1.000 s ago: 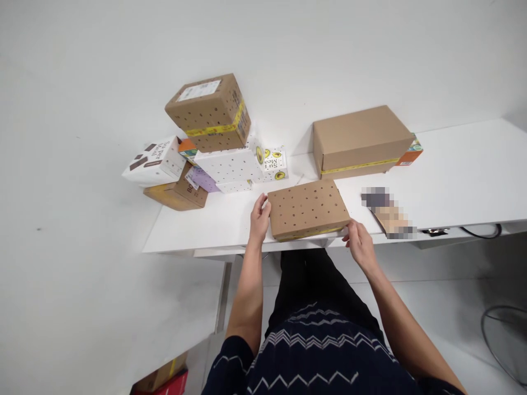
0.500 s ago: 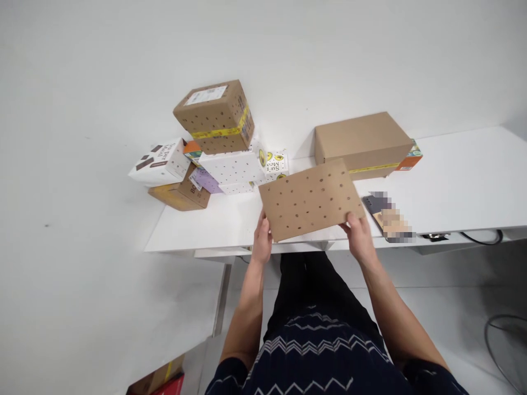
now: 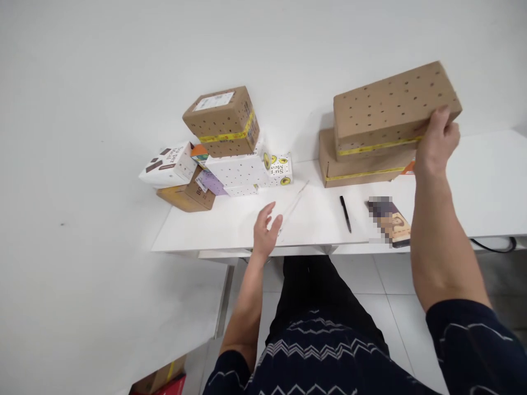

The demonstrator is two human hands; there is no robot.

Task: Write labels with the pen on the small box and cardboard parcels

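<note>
My right hand (image 3: 436, 140) grips the perforated brown box (image 3: 395, 107) by its near right end, fingers clamped over the top edge, holding it tilted above the plain brown carton (image 3: 358, 170) at the back of the white worktop (image 3: 230, 225); it looks light and stiff, best held at both ends; my left hand (image 3: 265, 233) hovers open, empty; a black pen (image 3: 345, 214) lies nearby; every box is closed, contents hidden.

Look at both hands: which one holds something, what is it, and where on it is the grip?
The right hand holds the perforated box by its near right end, fingers over the edge. The left hand holds nothing; it is open above the table.
</note>
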